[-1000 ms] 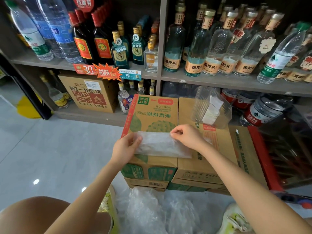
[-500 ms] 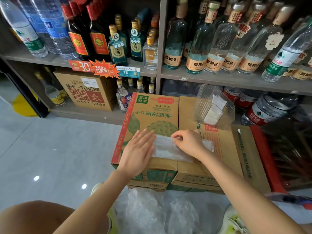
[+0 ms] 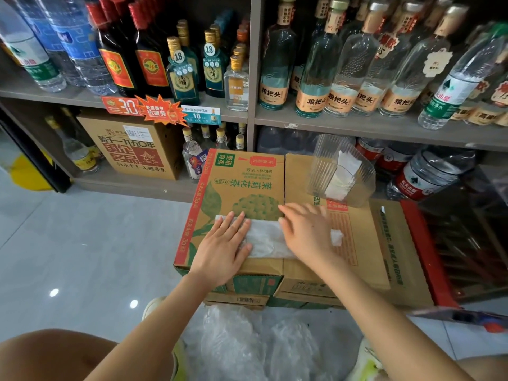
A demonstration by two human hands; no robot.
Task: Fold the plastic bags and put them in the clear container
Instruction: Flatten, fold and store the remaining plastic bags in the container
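Brown carton on lower shelf (image 3: pixel 132 149): at 10 o'clock from the hands, standing on the bottom shelf under the red price tags (image 3: pixel 143 108).
Dark red-labelled bottles (image 3: pixel 132 50): top shelf, at 11 o'clock, beside blue-labelled water bottles.
Left hand (image 3: pixel 222 248): spread flat, palm down, fingers extended, pressing on the left end of the plastic bag; gripping nothing.
Green-printed carton (image 3: pixel 236 185): the left box of the stack, its top serving as the work surface under the left hand.
Plastic bag (image 3: pixel 265 240): a flattened, whitish translucent strip lying across the carton tops, between and under both hands, running roughly 9 to 3 o'clock; a small white corner shows just past the right hand at 3 o'clock.
Loose plastic bags (image 3: pixel 247 345): a crumpled clear heap on the floor at 6 o'clock, in front of the cartons, between the person's knees.
Right hand (image 3: pixel 305 232): laid flat with fingers stretched out over the right part of the bag, palm down, not grasping.
Clear container (image 3: pixel 341 171): ribbed and transparent, tilted on the plain carton (image 3: pixel 357 243) at 1 o'clock from the right hand, apart from it; folded white bags stand inside.
Clear liquor bottles (image 3: pixel 343 64): upper shelf at 12 to 2 o'clock, with tan labels.
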